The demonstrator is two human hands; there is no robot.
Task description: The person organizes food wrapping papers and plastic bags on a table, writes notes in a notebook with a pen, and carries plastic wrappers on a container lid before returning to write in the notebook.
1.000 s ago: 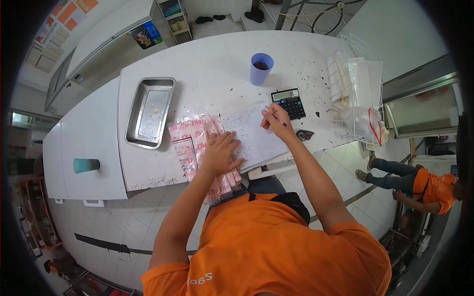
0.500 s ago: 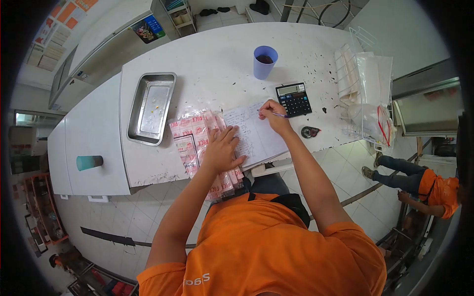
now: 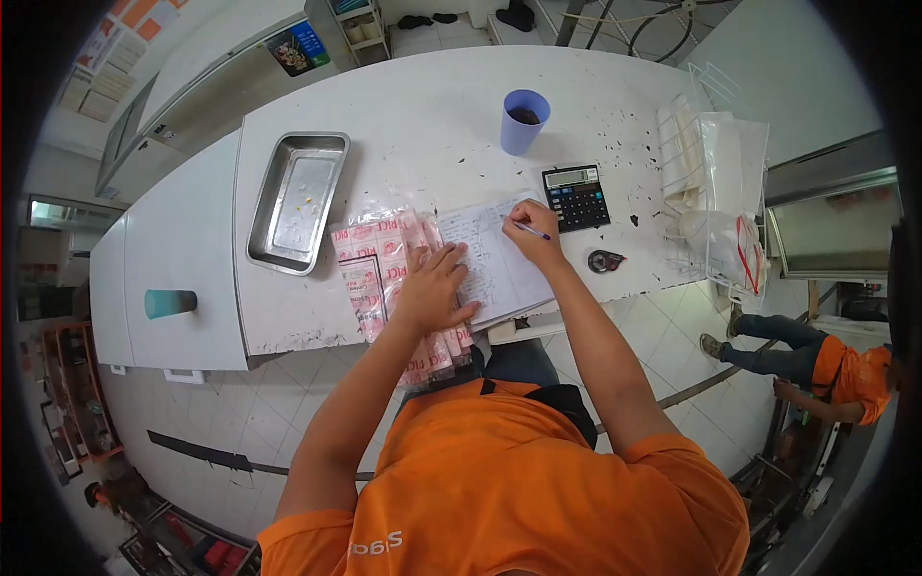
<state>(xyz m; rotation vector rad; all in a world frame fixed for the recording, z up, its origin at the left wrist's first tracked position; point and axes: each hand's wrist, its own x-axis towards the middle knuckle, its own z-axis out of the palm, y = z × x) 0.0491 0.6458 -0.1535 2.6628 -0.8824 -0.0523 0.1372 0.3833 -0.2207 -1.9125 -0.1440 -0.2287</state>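
Note:
My right hand (image 3: 534, 230) is closed round a pen (image 3: 531, 230), its tip on the upper part of a notebook page (image 3: 499, 274) with handwriting on its left half. My left hand (image 3: 434, 291) lies flat with fingers spread, across the notebook's left edge and some clear plastic packets (image 3: 370, 264) with red print. A black calculator (image 3: 576, 197) lies just right of my right hand, and a small dark correction-tape-like object (image 3: 604, 261) is below it.
A blue cup (image 3: 524, 123) with dark contents stands behind the notebook. Left are a metal tray (image 3: 260, 216) and a teal cup (image 3: 170, 303). A white wire basket (image 3: 684, 163) holds bags at the right. Another person (image 3: 826, 360) stands at the far right.
My right hand still holds the pen and has shifted slightly over the page, with the pen now slanting more. My left hand stays flat. The camera view has shifted a little.

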